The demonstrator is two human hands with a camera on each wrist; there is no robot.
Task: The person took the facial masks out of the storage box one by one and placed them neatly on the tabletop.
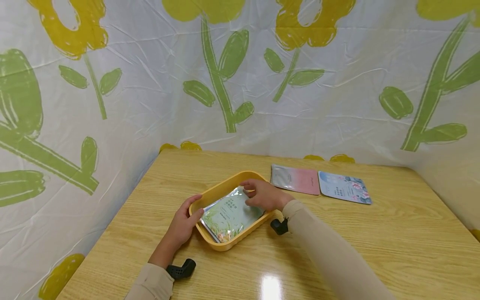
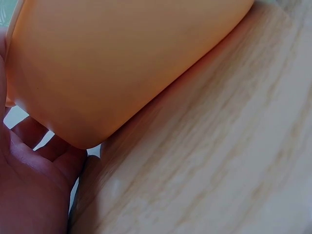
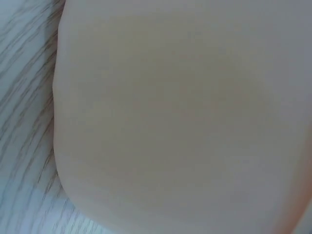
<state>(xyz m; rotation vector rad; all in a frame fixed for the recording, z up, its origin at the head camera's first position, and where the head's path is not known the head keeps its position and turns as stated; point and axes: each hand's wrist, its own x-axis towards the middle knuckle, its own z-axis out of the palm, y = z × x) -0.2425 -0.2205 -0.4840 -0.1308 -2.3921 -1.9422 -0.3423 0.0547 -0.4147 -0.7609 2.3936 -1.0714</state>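
A yellow plastic basket stands on the table, turned at a slant. Inside it lies a pale green foil sachet, like a face-mask packet, with silvery edges of others under it. My left hand grips the basket's left end, thumb over the rim and fingers outside; the left wrist view shows these fingers against the outer wall. Over the basket's right end hangs my right hand, its fingers bent and apart from the thumb above the sachet. Whether its fingertips touch the sachet is unclear. A blurred pale surface fills the right wrist view.
Behind the basket on the right, a pink and silver sachet and a blue flowered sachet lie flat side by side. The wooden table meets a flower-printed cloth at its back edge.
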